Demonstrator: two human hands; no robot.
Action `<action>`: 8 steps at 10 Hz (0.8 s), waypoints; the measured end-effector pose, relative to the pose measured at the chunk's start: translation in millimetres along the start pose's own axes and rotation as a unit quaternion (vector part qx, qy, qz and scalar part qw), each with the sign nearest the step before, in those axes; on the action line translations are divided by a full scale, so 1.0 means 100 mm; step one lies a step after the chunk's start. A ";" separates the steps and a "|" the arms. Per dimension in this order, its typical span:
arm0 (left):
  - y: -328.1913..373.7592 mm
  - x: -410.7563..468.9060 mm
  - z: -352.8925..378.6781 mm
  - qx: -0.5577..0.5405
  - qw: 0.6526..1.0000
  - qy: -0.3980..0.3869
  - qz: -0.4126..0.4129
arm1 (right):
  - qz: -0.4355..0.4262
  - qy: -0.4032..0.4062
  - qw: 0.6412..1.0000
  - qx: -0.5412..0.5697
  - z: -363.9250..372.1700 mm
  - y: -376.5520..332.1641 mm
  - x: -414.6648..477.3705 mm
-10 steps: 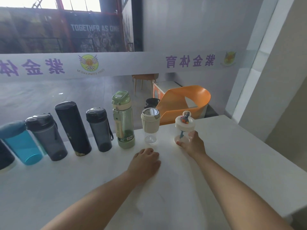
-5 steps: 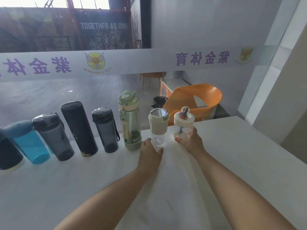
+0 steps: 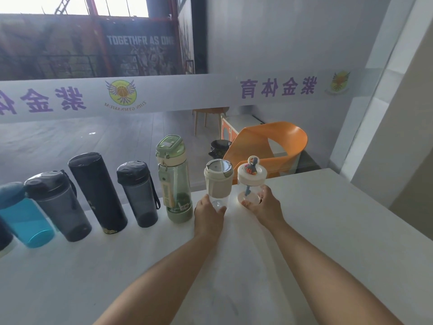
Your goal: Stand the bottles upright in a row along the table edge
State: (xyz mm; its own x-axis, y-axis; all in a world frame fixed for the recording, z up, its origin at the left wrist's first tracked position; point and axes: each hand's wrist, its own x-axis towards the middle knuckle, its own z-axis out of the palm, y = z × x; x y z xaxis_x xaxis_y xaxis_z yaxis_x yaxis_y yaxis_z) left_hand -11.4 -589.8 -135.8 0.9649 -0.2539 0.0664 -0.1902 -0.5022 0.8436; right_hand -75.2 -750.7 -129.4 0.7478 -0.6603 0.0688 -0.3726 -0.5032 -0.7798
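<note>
Along the far edge of the white table (image 3: pixel 328 231), upright in a row: blue bottle (image 3: pixel 22 214), smoky grey bottle (image 3: pixel 58 205), tall black flask (image 3: pixel 97 191), small grey bottle (image 3: pixel 138 193), green bottle (image 3: pixel 174 179). Left hand (image 3: pixel 208 213) cups the base of the cream-lidded cup (image 3: pixel 218 181). Right hand (image 3: pixel 266 206) clasps the figurine-lidded cup (image 3: pixel 251 179), last in line, just beside the cream-lidded one.

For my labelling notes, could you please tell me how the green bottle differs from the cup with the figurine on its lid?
The green bottle is taller and tinted; the figurine cup is short and clear. The right hand holds the cup's base; no hand touches the green bottle. Both stand upright along the table edge.
</note>
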 end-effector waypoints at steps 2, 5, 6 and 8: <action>-0.02 -0.04 0.00 0.002 1.000 -0.003 -0.002 | 0.000 -0.005 1.000 -0.009 0.01 0.02 -0.04; -0.07 -0.37 -0.39 0.045 0.998 -0.041 -0.011 | 0.080 -0.001 0.996 -0.023 -0.04 -0.13 -0.36; -0.09 -0.54 -0.70 0.042 0.998 -0.052 0.010 | 0.065 -0.010 0.998 -0.023 -0.03 -0.25 -0.58; -0.13 -0.84 -1.46 0.049 0.997 -0.020 0.058 | 0.025 -0.036 0.999 0.011 0.15 -0.71 -1.03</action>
